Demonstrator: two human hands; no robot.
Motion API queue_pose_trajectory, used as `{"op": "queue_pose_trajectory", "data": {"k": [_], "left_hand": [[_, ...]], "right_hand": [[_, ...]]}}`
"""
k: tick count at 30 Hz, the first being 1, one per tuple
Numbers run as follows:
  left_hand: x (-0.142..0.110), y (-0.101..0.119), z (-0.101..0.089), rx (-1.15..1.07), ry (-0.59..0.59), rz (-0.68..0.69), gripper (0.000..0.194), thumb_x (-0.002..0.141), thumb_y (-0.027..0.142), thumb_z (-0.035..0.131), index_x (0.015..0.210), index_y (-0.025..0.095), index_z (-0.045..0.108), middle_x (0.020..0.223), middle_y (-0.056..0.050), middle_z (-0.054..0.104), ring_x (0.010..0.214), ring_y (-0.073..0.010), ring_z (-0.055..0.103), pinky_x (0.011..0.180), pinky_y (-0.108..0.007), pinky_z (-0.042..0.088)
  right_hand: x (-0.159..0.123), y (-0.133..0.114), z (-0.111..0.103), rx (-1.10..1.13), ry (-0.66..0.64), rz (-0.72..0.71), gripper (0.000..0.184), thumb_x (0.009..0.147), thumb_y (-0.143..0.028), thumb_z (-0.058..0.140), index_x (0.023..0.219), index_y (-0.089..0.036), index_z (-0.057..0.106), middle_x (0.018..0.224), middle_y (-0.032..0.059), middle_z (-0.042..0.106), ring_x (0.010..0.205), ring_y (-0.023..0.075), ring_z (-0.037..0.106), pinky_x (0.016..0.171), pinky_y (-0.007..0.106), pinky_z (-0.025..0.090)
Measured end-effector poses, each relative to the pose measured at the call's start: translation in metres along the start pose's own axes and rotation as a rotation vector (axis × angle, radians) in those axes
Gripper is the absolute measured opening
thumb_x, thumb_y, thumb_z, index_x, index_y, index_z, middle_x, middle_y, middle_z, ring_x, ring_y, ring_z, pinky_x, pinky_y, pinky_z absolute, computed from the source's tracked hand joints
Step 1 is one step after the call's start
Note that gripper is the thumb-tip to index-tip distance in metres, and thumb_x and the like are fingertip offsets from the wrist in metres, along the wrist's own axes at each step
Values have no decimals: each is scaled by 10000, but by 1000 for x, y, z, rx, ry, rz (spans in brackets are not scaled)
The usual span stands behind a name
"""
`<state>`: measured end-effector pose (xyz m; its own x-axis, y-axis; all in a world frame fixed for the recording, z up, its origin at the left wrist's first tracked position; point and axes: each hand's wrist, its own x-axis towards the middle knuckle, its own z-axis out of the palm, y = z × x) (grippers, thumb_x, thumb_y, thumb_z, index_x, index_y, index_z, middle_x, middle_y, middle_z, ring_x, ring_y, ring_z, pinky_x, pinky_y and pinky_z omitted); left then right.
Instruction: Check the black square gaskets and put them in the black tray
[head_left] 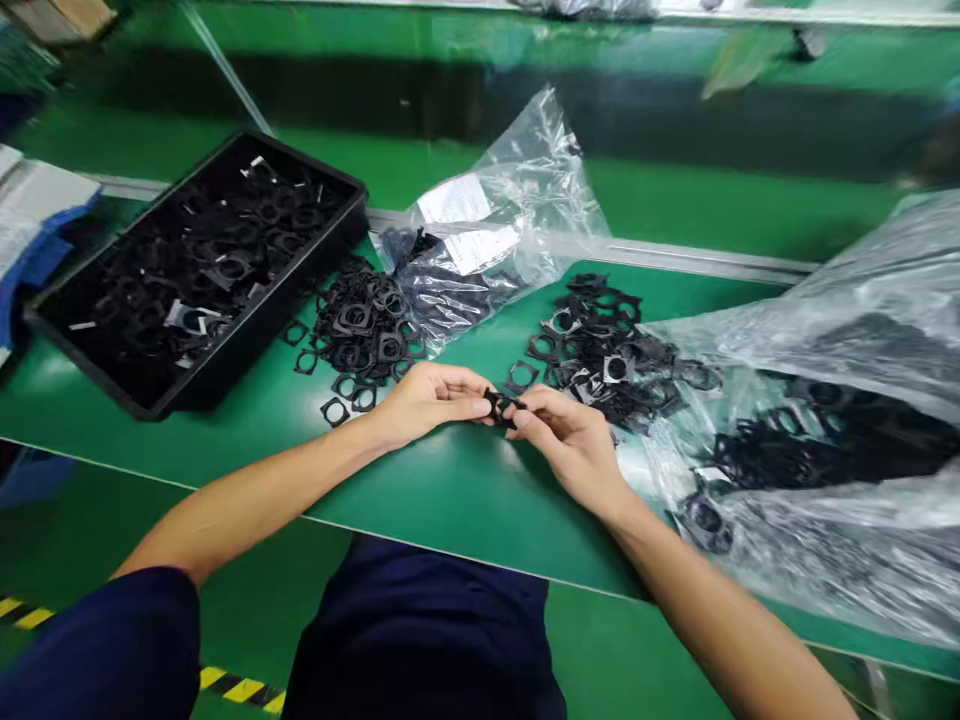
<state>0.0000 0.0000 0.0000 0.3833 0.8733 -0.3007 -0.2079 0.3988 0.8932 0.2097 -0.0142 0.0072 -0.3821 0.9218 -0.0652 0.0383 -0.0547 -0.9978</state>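
Sideways, left hand (431, 402) and right hand (568, 447) pinch a black frame (500, 407).

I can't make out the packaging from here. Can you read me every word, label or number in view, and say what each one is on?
First white label on the clear plastic bag: too small and blurred to read.
Second white label on the same bag: too small and blurred to read.
White paper at the left edge: too blurred to read.
Black frame in the hands: no marking can be made out.
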Motion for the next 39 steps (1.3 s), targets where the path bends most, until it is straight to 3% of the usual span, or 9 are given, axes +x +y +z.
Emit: {"op": "queue_pose_trajectory", "data": {"k": [6, 13, 17, 21, 32, 39], "left_hand": [[1, -3, -2, 30, 23, -56, 353, 624, 347, 930, 865, 119, 807, 843, -79, 799, 747, -151, 724, 770, -267, 581], [0, 0, -3, 19, -80, -98, 361, 654, 327, 919, 922, 124, 788, 889, -71, 784, 801, -151, 705, 837, -293, 556], [1, 3, -5, 16, -166, -84, 348, 696, 345, 901, 921, 121, 758, 873, -54, 743, 804, -122, 657, 788, -248, 518], [1, 3, -6, -34, -248, -99, 402, 710, 397, 892, 951, 112, 745, 908, -75, 732, 830, -140, 662, 812, -278, 524], [2, 2, -6, -113, -226, -185, 404, 698, 396, 902, 903, 90, 737, 896, -88, 747, 837, -163, 719, 827, -300, 574], [1, -2, -1, -60, -113, -42, 398, 722, 377, 886, 975, 125, 711, 875, -49, 742, 786, -138, 725, 799, -271, 580]], "right_hand": [[1, 0, 1, -11, 45, 8, 359, 864, -551, 709, 800, -198, 716, 758, 24, 669, 645, 143, 615, 622, 281, 491], [4, 2, 0, 102, 93, 90, 318, 793, -514, 795, 816, -200, 753, 754, 16, 713, 612, 129, 636, 620, 266, 510], [5, 1, 0, 207, 58, 159, 299, 769, -485, 824, 772, -195, 753, 745, 14, 733, 600, 123, 641, 626, 258, 514], [4, -3, 1, 240, 28, 164, 299, 766, -479, 829, 740, -194, 740, 724, 7, 719, 593, 118, 630, 634, 260, 525], [2, -8, 1, 139, 11, 89, 336, 796, -517, 793, 752, -194, 708, 748, 15, 676, 630, 125, 631, 622, 260, 529], [4, 1, 1, 57, 74, 72, 357, 796, -548, 777, 797, -196, 718, 773, 18, 667, 637, 133, 632, 644, 278, 546]]}}
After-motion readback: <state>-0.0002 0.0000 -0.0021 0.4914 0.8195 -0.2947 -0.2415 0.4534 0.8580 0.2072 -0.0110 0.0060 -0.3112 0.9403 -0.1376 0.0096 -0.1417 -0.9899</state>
